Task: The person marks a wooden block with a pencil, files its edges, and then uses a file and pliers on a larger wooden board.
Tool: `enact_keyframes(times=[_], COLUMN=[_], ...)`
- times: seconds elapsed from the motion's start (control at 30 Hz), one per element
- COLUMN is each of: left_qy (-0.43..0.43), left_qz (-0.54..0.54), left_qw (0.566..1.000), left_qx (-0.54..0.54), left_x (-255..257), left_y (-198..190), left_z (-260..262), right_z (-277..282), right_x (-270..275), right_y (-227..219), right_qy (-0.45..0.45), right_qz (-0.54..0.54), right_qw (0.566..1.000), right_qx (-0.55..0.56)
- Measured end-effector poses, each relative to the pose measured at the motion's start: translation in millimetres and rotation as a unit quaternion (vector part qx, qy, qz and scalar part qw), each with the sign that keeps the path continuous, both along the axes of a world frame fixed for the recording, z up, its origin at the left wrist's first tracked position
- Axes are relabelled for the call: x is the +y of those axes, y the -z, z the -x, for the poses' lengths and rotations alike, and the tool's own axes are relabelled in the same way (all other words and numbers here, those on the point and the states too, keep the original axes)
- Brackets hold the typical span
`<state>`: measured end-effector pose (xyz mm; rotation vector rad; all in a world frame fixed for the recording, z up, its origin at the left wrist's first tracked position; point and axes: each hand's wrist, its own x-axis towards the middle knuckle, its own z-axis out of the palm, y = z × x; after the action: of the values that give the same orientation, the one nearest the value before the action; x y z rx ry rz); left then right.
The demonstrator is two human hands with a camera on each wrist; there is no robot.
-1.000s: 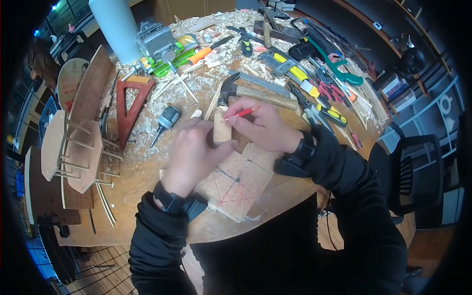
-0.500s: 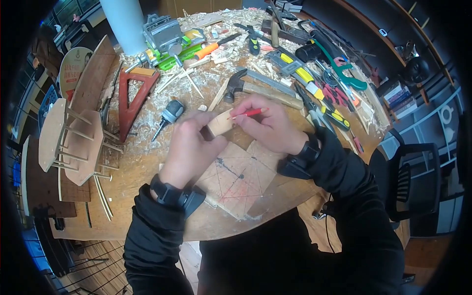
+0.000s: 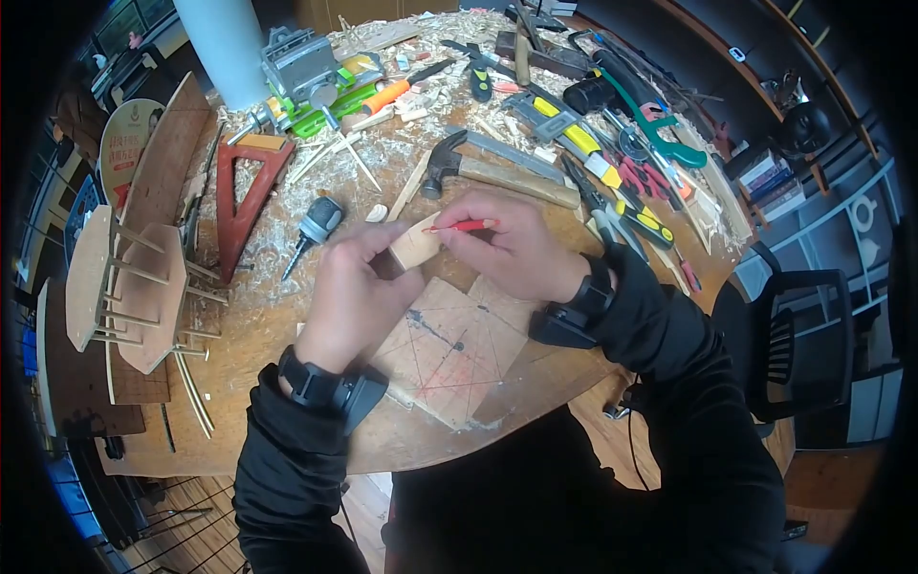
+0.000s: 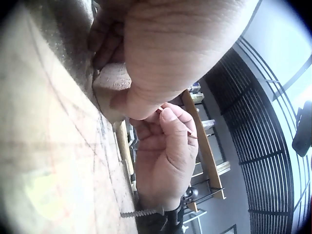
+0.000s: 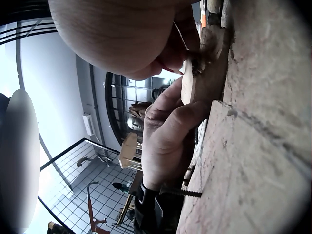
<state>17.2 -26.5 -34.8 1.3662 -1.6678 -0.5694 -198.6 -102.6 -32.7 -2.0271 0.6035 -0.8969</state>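
Note:
Between my left thumb and fingers is a small wooden block, tilted to the right in the head view. This left hand grips its near left end. My right hand pinches a red pencil whose tip is at the block's upper face. In the right wrist view the block shows a rough, dark spot at its far end. Below both hands lies a wooden board marked with crossing pencil and red lines. A screw stands up from it.
A claw hammer lies behind the hands, with a cordless-type driver tool to the left. Farther left are a red triangle square and a small wooden rack with dowels. Pliers, knives and wood shavings cover the back.
The block has turned from standing straight to slanting up to the right, and both hands have shifted slightly left. The pencil stays in the right hand, its tip still at the block.

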Motion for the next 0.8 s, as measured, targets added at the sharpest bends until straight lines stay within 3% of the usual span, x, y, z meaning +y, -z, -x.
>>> enact_keyframes(times=[0.33, 0.43, 0.8], left_qy=[0.006, 0.008, 0.005], left_qz=[-0.051, -0.032, 0.006], left_qw=[0.999, 0.999, 1.000], left_qx=[0.011, 0.017, 0.021], left_x=[2.2, 1.8, 1.6], left_y=[-2.5, -1.4, 3.0], left_z=[-1.5, -0.1, -0.2], right_z=[-1.7, 3.2, 1.5], right_x=[-2.0, -2.3, -1.4], right_y=[3.0, 1.0, -0.2], right_qy=[0.011, -0.001, -0.003], right_qz=[0.061, 0.012, 0.005], right_qw=[0.998, 1.000, 1.000], right_qx=[-0.026, 0.017, 0.018])
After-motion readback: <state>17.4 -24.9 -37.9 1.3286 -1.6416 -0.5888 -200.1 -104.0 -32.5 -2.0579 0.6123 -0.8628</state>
